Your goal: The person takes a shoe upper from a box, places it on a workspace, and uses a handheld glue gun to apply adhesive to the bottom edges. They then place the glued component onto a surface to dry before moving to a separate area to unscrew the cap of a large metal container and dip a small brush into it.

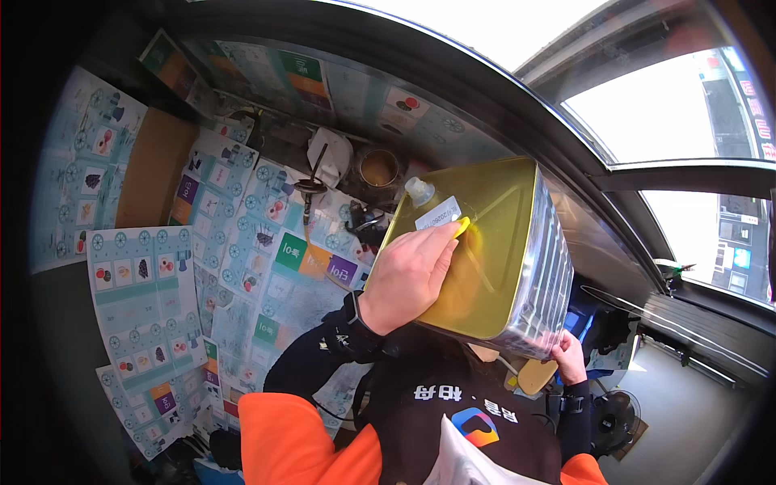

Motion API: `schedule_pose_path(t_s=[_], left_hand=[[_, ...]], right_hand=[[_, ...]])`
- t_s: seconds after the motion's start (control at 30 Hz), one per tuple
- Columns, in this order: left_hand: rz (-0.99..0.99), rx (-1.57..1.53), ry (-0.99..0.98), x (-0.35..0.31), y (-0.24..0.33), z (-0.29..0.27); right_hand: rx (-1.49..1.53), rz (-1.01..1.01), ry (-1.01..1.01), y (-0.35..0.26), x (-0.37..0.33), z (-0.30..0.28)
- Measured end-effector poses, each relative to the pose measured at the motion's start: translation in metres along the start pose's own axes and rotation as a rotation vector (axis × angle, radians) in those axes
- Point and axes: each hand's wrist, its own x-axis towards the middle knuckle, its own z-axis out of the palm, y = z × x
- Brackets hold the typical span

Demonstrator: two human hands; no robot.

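A large square tin (517,234) with a gold top and a silvery printed side is tilted in front of my chest. My left hand (408,279) is closed around the yellow handle (462,226) on its top. Near that handle are a translucent plastic spout cap (419,191) and a white label (437,213). At the tin's lower right corner, my right hand (569,358) grips the edge, with the fingers partly hidden behind it. The tin's underside is out of sight.
Printed paper sheets (145,299) cover the surfaces at left. Behind the tin are a round metal pot (378,168), a ladle (310,186) and a crumpled white bag (329,153). A window frame (594,162) runs along the right. A fan (616,420) stands low at right.
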Motion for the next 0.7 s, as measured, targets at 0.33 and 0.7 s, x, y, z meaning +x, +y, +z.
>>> schedule_pose_path(t_s=[0.33,0.7], left_hand=[[-0.083,-0.226,0.034,0.004,-0.094,-0.037],[-0.138,-0.441,0.051,-0.008,-0.150,-0.041]], right_hand=[[-0.144,0.069,0.218,-0.112,-0.026,0.072],[-0.337,0.113,0.419,-0.187,-0.052,0.136]])
